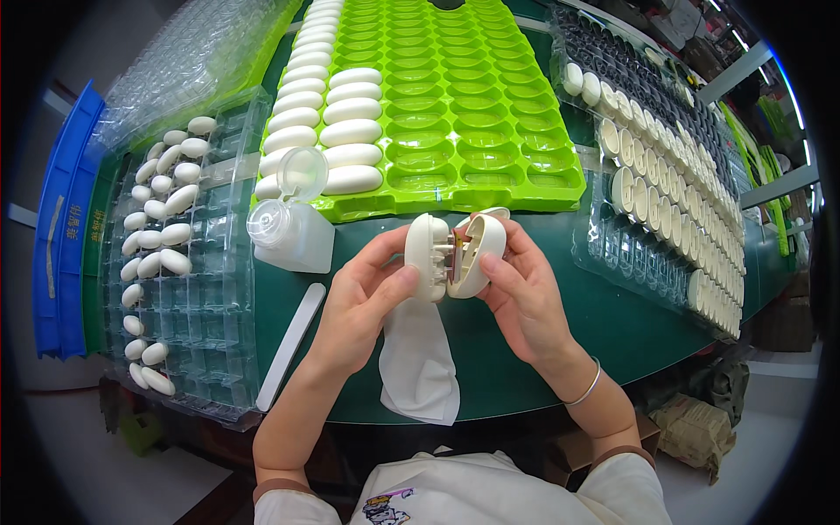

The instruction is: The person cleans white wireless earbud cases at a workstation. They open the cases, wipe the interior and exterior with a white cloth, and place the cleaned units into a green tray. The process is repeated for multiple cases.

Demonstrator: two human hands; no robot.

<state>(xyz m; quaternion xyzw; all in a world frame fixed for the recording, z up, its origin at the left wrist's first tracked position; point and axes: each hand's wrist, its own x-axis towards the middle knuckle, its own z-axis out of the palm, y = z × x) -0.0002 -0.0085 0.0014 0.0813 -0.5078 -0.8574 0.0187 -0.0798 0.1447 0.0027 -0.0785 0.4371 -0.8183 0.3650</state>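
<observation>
Above the near part of the table, my left hand (357, 302) grips a white oval shell half (421, 258) with pegs on its inner side. My right hand (528, 302) holds a cream oval shell half (477, 262), tilted, with its hollow facing the other one. The two halves are close together with a narrow gap, and small parts, some coloured, show between them. Below the hands, a white cloth (420, 376) lies on the table. To the left stands a white plastic bottle (293, 236) with a clear flip-up cap, near a flat white strip (292, 346).
A bright green tray (477, 194) of oval pockets, partly filled with white oval shells (352, 131), lies ahead. At left, a clear tray (214, 328) bears small white ovals beside a blue crate (61, 227). Cream shell halves (669, 219) and black parts (630, 66) fill trays at right.
</observation>
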